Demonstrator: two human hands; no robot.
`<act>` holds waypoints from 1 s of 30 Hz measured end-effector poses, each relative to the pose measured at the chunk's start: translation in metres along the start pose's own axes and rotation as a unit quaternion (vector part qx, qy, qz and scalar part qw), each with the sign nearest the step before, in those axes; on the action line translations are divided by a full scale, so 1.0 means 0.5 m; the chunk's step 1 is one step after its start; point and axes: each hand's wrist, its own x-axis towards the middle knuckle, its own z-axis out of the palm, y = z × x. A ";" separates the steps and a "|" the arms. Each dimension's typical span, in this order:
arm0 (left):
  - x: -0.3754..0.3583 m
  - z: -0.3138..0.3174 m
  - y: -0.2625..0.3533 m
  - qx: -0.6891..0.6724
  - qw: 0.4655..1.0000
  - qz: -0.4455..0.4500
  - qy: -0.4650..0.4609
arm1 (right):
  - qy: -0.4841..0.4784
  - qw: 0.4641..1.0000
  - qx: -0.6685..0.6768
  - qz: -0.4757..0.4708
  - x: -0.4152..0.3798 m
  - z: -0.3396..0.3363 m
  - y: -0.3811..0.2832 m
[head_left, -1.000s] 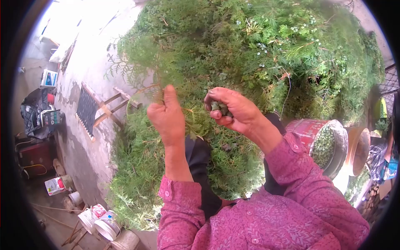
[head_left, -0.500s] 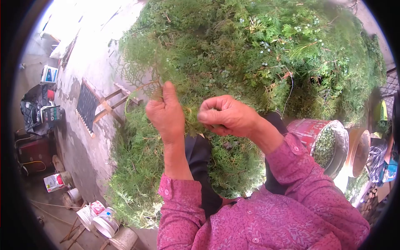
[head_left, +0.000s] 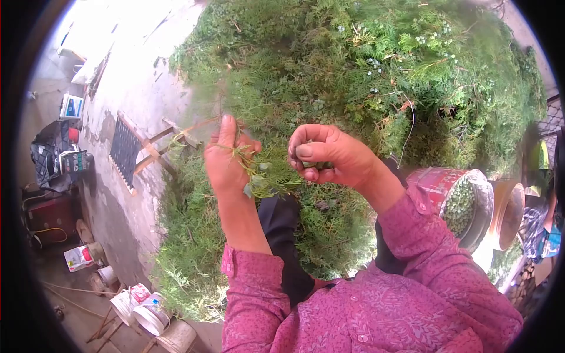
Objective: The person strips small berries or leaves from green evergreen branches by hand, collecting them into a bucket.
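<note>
My left hand [head_left: 226, 162] is closed with the thumb up, pinching a leafy cypress sprig [head_left: 272, 177]. Pale green cones on the sprig hang beside the wrist, and its fronds reach toward my other hand. My right hand [head_left: 332, 154] is curled around small green cones [head_left: 307, 165], only partly visible between thumb and fingers. The two hands are apart, above my lap. Under and beyond them spreads a large heap of cut cypress branches [head_left: 318, 70], with bluish-green cones here and there.
At my right stands a red bucket [head_left: 432, 182] with many green cones [head_left: 458, 207] inside, beside a tan bucket [head_left: 509, 215]. A wooden-framed stool [head_left: 150, 150] lies at the left. White pails [head_left: 150, 315] stand at the lower left.
My left hand has tilted and moved slightly down and left, and a sprig with cones now shows below it. My right hand has shifted slightly right and turned, revealing green inside the fingers.
</note>
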 end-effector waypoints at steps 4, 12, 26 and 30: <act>-0.004 0.007 -0.004 0.037 0.999 0.010 -0.016 | 0.039 0.997 0.028 -0.061 0.003 0.000 -0.004; -0.020 0.036 -0.016 0.033 0.999 0.004 -0.012 | 0.086 0.933 -0.335 -0.098 0.019 0.004 0.050; -0.089 0.006 -0.027 -0.122 0.990 -0.065 -0.031 | 0.112 0.956 -0.268 -0.031 -0.121 0.071 0.015; -0.177 -0.007 -0.010 -0.333 0.923 -0.144 -0.126 | 0.338 0.881 -0.264 -0.200 -0.327 0.092 -0.026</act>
